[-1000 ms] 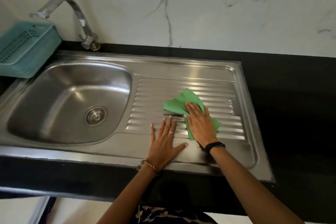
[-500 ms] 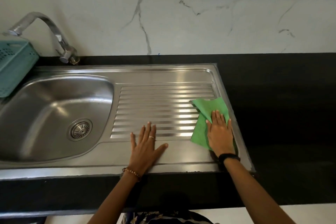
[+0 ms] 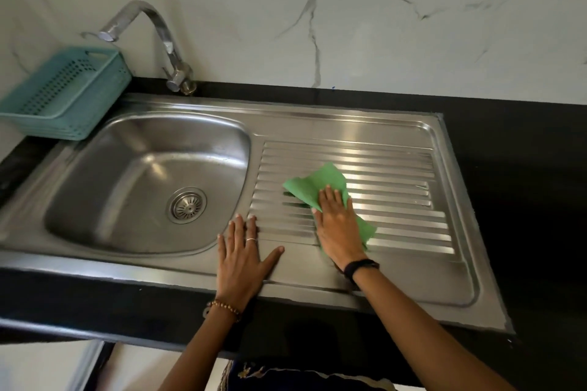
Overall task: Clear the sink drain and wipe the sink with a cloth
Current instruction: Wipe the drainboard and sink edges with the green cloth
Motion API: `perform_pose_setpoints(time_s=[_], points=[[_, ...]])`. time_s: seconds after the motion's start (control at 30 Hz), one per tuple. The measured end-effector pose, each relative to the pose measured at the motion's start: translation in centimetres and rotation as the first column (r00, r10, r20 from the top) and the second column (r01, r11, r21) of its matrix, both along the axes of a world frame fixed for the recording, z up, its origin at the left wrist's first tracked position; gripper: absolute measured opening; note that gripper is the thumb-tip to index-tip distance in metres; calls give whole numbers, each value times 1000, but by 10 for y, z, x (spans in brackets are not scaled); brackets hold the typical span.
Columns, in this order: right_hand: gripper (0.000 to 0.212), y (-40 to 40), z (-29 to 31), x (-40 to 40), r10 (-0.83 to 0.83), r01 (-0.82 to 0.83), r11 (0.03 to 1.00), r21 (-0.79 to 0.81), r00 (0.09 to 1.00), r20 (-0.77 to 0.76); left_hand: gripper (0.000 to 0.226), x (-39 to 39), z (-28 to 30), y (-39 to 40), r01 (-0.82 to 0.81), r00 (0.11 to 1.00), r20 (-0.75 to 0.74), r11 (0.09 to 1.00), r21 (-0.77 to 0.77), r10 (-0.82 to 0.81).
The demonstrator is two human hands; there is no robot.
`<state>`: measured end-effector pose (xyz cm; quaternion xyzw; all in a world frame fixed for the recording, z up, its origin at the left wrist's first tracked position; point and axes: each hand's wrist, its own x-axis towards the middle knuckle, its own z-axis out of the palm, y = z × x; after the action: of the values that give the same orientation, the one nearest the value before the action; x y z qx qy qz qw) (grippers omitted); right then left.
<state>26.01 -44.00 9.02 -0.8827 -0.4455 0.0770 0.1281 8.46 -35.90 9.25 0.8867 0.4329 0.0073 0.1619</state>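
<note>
The steel sink [image 3: 317, 124] has a bowl on the left and a ribbed drainboard on the right. The round drain strainer [image 3: 186, 205] in the bowl looks bare. A green cloth [image 3: 313, 185] lies on the ribs near the drainboard's left half. My right hand [image 3: 337, 225] presses flat on the cloth, fingers together. My left hand [image 3: 243, 254] rests flat on the sink's front rim beside the bowl, fingers spread, holding nothing.
A curved metal tap [image 3: 165, 41] stands behind the bowl. A teal plastic basket [image 3: 63, 92] sits at the sink's left rear corner. Black countertop [image 3: 514, 168] surrounds the sink, with a marble wall [image 3: 381, 25] behind it.
My right hand slid the cloth to the drainboard's right edge, then back left toward the middle. My left hand stayed planted on the front rim.
</note>
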Motion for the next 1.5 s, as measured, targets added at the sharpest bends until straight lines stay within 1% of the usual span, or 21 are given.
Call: perform_pose_setpoints(time_s=[0.13,0.27,0.37,0.43,0.5,0.57,0.63,0.73,0.8,0.87,0.93,1.0,1.07,1.17,1.23,1.37,1.5], points=[[50,61,2,-27,206,-206,978,-11,978,-5,113,-1,-4,0,-12,1000,-25,1000,8,12],[46,113,6,-47,410,-412,911,-19,911,-48,96,-3,-6,2,-11,997,-82,1000,-11,10],[45,112,5,-50,539,-546,837,-20,831,-135,93,-9,-4,1,-2,995,-101,1000,-10,1],[45,100,6,-50,552,-560,828,11,813,-185,90,-12,-2,-2,6,995,-105,1000,4,-5],[46,83,7,-49,522,-524,851,32,836,-171,88,-14,2,-6,22,995,-97,1000,16,-20],[47,60,5,-44,466,-465,884,40,877,-115,86,-11,5,-13,48,996,-78,999,12,-47],[47,34,3,-32,395,-392,919,53,915,-78,85,-1,8,-23,102,994,-34,994,-33,-103],[45,-11,1,-6,292,-290,956,46,956,-29,83,27,9,-42,246,969,29,960,-132,-244],[46,-40,0,11,220,-220,975,22,975,12,80,47,9,-58,322,946,27,933,-158,-322],[46,-70,-1,29,129,-130,992,9,990,57,76,66,8,-74,387,921,7,910,-150,-391],[46,-99,-1,47,14,-15,1000,21,998,57,73,79,7,-88,422,904,-10,897,-135,-427],[47,-122,1,64,-119,117,993,27,991,55,71,84,5,-95,403,913,-11,906,-125,-408],[48,-139,4,78,-224,226,974,-15,970,96,71,86,5,-98,392,918,-14,913,-112,-396],[50,-150,5,84,-296,309,947,-86,946,134,71,84,7,-98,396,916,-15,910,-123,-401],[51,-153,6,81,-355,365,928,-80,928,115,71,83,9,-96,395,917,-4,908,-140,-399],[51,-164,4,68,-392,405,908,-108,912,117,73,72,13,-84,359,933,42,923,-136,-357],[49,-155,5,56,-421,423,902,-85,906,49,76,47,12,-57,293,956,54,947,-134,-289]])
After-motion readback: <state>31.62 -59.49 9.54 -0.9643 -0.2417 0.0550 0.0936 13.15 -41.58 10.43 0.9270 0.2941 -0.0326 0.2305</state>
